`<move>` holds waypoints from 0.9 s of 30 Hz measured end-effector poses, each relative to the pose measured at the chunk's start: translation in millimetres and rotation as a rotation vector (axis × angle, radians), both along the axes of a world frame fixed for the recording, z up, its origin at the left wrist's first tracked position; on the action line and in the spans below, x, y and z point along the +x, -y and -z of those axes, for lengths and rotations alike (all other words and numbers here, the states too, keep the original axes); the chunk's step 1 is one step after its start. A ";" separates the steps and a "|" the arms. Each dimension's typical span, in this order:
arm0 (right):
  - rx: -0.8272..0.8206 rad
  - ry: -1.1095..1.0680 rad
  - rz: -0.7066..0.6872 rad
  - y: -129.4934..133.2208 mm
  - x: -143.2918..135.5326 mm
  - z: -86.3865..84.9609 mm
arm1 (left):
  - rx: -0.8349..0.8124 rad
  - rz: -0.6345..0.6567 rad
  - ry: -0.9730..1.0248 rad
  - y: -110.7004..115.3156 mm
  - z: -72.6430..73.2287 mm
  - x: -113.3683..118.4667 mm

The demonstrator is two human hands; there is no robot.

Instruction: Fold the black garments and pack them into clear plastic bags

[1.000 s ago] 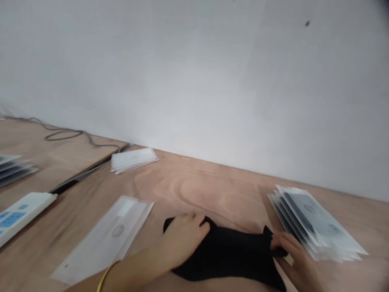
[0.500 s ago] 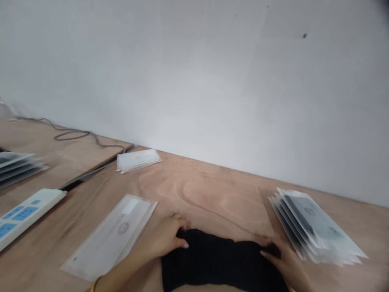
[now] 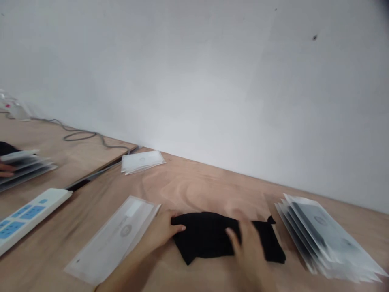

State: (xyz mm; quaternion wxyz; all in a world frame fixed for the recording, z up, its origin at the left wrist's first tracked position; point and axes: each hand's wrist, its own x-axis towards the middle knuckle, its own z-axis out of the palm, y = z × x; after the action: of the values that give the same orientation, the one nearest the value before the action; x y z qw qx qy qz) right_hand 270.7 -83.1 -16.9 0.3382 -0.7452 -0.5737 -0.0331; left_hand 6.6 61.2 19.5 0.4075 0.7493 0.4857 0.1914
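Observation:
A folded piece of black cloth (image 3: 206,237) lies across the wooden table in front of me, one lower corner poking out at its left. Its left end is pinched between the thumb and fingers of my left hand (image 3: 164,227). My right hand (image 3: 247,239), smeared by motion, rests over the cloth right of its middle, thumb and fingers apart. Beyond that hand the cloth's right end (image 3: 273,243) lies loose, with a small tip sticking up. Close beside my left forearm are flat translucent plastic bags (image 3: 112,241) with a round printed mark.
Filled translucent bags (image 3: 328,235) are stacked at the right. More flat bags (image 3: 142,160) lie near the wall (image 3: 194,81). At left are a power strip (image 3: 27,215), a grey cable (image 3: 80,136), another stack of bags (image 3: 30,166) and another person's hand (image 3: 6,168).
My right hand has left the cloth's right end and moved inward over it. The cloth lies further up the table with its right end loose. Another person's hand has appeared at far left.

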 end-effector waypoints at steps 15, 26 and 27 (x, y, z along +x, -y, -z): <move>-0.116 -0.177 0.053 42.8 21.2 21.2 | 0.062 0.300 0.256 85.0 -0.7 67.1; -0.207 -0.181 -0.002 -33.8 -13.3 -17.9 | 0.419 0.467 -0.033 98.4 35.6 77.9; -0.198 -0.179 -0.003 -39.6 -14.7 -16.6 | 0.443 0.501 -0.051 98.6 38.5 76.8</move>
State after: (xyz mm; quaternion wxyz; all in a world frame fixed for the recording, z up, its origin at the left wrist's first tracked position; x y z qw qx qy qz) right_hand 256.0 -43.5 -0.4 0.3128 -0.7741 -0.5428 0.0910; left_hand 83.3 -37.4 -19.0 0.2571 0.9203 0.2429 0.1674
